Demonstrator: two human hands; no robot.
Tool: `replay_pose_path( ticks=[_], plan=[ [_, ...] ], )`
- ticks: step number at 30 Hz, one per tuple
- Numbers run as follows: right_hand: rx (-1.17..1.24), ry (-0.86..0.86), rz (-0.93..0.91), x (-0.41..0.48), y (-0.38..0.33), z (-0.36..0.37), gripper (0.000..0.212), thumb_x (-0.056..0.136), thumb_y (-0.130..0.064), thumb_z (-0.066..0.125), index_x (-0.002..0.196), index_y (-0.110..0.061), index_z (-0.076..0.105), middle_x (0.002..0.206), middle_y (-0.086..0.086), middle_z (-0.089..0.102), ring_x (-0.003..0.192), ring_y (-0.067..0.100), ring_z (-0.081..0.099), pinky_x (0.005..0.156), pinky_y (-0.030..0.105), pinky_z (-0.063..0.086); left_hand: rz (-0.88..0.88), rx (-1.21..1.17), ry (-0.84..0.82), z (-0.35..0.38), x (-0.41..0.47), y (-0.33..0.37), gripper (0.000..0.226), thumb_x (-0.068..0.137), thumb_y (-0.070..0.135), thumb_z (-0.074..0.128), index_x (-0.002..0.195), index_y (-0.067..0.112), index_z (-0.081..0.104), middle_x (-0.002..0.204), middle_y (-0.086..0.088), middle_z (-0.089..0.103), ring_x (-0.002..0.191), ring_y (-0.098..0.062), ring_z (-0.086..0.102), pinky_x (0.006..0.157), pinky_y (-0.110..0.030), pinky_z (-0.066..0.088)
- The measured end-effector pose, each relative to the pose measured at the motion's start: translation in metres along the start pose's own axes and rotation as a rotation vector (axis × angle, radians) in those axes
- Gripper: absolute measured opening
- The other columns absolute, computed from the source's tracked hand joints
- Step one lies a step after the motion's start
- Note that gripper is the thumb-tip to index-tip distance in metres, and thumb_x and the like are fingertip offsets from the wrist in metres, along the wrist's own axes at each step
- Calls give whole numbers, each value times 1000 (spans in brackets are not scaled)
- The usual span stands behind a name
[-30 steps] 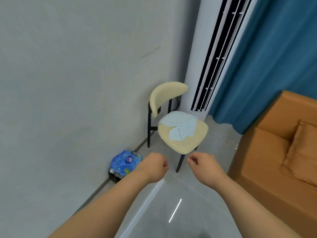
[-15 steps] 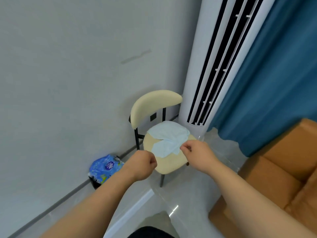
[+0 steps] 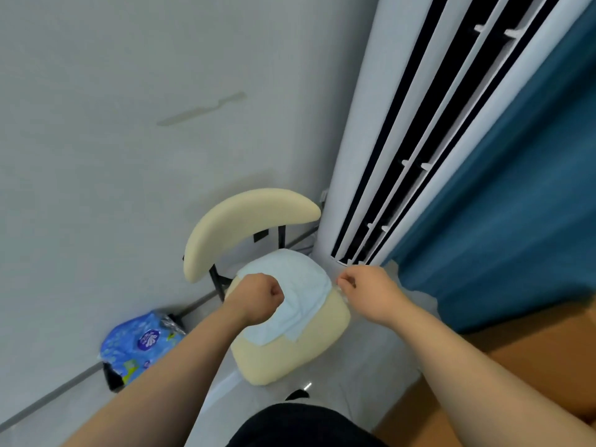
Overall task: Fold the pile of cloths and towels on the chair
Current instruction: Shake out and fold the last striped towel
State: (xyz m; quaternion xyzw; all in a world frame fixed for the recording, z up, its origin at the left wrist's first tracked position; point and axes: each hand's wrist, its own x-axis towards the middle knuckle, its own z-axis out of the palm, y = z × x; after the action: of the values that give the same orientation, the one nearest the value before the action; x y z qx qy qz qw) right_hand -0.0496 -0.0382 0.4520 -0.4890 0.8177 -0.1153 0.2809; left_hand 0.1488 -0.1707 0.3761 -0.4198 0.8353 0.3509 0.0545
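A cream padded chair (image 3: 290, 353) with black legs stands against the grey wall. Pale blue cloths (image 3: 300, 291) lie in a loose pile on the back half of its seat. My left hand (image 3: 256, 296) hovers over the left part of the pile as a closed fist, holding nothing that I can see. My right hand (image 3: 366, 287) is at the pile's right edge, above the seat's right side, with its fingers curled; whether it touches the cloth is unclear.
A tall white air conditioner (image 3: 403, 150) stands right behind the chair. A blue curtain (image 3: 516, 204) hangs to its right. An orange sofa (image 3: 522, 343) is at the lower right. A blue plastic pack (image 3: 138, 346) lies on the floor by the wall.
I have come closer to the chair. Both hands moved forward from in front of the seat to over the cloth pile, still curled.
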Motion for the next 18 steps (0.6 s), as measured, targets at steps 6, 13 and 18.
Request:
replay_pose_path(
  ticks=[6,13,18],
  plan=[
    [-43,-92,-43,70,34,-29,20,100,-24,47,89,-27,63,79,-13,59,82,14,59,72,31,50,-79,-79,14,-2,66,31,12,84,21,50,72,22,48,71,4,49,65,-12,44,61,-31,37],
    [-143,-232,-228,150,77,-55,21,99,-21,49,95,-16,69,92,-4,68,86,16,60,70,28,45,-301,-137,178,24,100,53,20,90,29,56,83,15,68,80,6,71,78,-14,67,76,-40,57],
    [-261,-384,-389,188,115,-73,20,99,-21,50,101,-19,69,97,-4,67,92,15,60,76,26,45,-592,-290,348,68,85,89,15,90,24,57,83,16,67,77,6,70,75,-15,66,72,-35,56]
  ],
)
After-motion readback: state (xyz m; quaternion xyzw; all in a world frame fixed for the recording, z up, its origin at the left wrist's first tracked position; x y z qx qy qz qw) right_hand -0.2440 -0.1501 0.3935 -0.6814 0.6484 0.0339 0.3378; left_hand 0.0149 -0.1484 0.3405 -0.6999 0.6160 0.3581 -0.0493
